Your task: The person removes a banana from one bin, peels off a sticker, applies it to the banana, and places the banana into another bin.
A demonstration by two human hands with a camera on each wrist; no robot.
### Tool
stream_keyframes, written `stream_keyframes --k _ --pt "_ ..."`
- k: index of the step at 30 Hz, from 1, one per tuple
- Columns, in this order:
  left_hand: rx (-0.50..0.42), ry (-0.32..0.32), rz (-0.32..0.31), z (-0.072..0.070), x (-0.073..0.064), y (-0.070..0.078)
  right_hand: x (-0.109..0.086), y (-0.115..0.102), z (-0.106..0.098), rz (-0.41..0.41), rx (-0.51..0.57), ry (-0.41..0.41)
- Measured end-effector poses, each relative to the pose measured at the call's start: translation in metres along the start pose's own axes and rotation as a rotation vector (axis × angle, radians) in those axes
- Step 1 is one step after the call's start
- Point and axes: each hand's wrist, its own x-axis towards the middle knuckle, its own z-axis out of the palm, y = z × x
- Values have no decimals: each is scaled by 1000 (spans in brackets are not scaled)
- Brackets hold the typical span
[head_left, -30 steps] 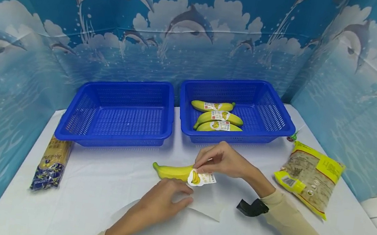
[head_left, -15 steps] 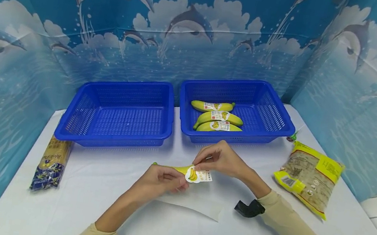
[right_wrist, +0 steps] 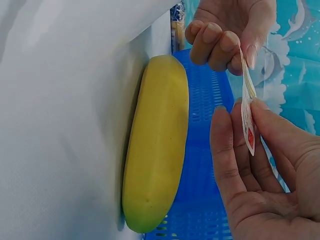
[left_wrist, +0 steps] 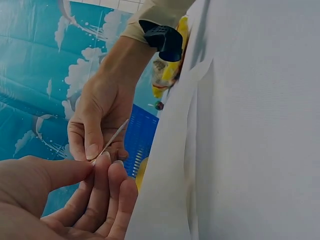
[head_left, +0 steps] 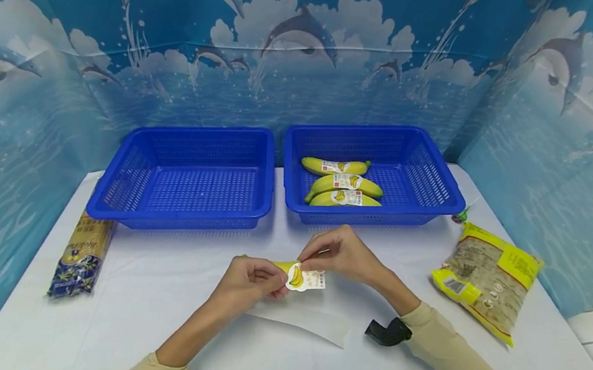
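Note:
Between my two hands is a white banana-print sticker (head_left: 312, 281), held above the table with its printed face toward the head camera. My left hand (head_left: 246, 281) pinches its left end between thumb and fingertip. At its upper edge, my right hand (head_left: 345, 254) pinches it with thumb and fingers. The right wrist view has the sticker (right_wrist: 248, 117) nearly edge-on, a small red mark at its lower end. Behind the hands a yellow banana (right_wrist: 157, 145) with a green tip lies on the white tablecloth, mostly hidden in the head view.
A sheet of white paper (head_left: 307, 324) lies before the hands. The right blue basket (head_left: 304, 213) contains 3 labelled bananas (head_left: 347, 184); the left blue basket (head_left: 176, 222) stands beside it. A gold-and-blue packet (head_left: 83, 255) lies far left, a yellow bag (head_left: 486, 280) far right.
My left hand has risen from near the paper and banana to pinch the sticker's left end. The sticker, with my right hand on it, has shifted slightly left, away from over the banana.

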Motion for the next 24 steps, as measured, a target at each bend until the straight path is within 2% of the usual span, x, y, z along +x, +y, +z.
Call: stream_keyframes --k 5,12,18,24 --pt "17 53 -22 -1 0 0 -1 2 -2 -1 -31 -8" --pt "96 151 -48 -5 2 0 -1 5 -11 28 -116 17" --pt "139 189 -87 -6 3 -1 -1 9 -12 20 -103 21" --pt "166 208 -97 -6 4 -3 0 12 -8 8 -132 47"
